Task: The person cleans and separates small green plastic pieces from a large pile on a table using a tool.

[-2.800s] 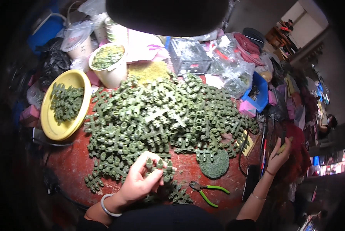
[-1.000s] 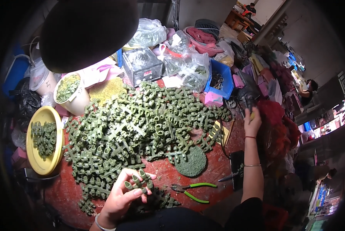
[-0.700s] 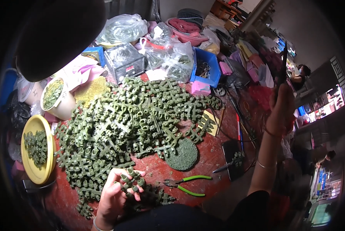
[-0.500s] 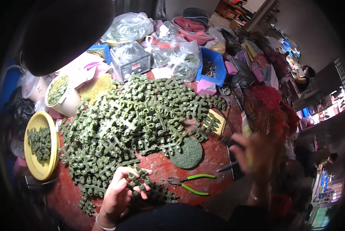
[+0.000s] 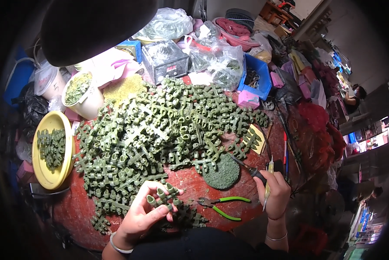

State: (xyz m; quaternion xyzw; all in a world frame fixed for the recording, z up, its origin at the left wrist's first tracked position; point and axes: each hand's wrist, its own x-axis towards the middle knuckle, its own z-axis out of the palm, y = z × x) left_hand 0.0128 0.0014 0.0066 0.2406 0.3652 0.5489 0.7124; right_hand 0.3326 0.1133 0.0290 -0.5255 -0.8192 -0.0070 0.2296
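My left hand [image 5: 149,208], low in the middle, pinches a small branched green piece [image 5: 165,197] with short cup-shaped stubs along its stem. In my right hand [image 5: 274,195] is a pen-like tool with a black grip [image 5: 258,175]; its thin dark tip points up and left, over the edge of a round, rough green pad [image 5: 222,171]. A slim yellowish stick [image 5: 268,186] stands upright in the same hand. A big heap of similar green pieces [image 5: 160,130] covers the table beyond my hands. Pliers with bright green handles [image 5: 231,199] lie between my hands, jaws leftward.
At left stand a yellow bowl [image 5: 71,160] of green pieces and a white bucket [image 5: 94,104]. A dark box-shaped device [image 5: 166,63], plastic bags [image 5: 225,65] and a blue bin [image 5: 264,86] line the back. A dark rounded shape [image 5: 99,30] blocks the upper left. Co-workers sit far right.
My right hand, blurred before, has come down and left, bringing the black-gripped tool near the green pad. My left hand still holds its green piece, now turned slightly. The whole view has shifted.
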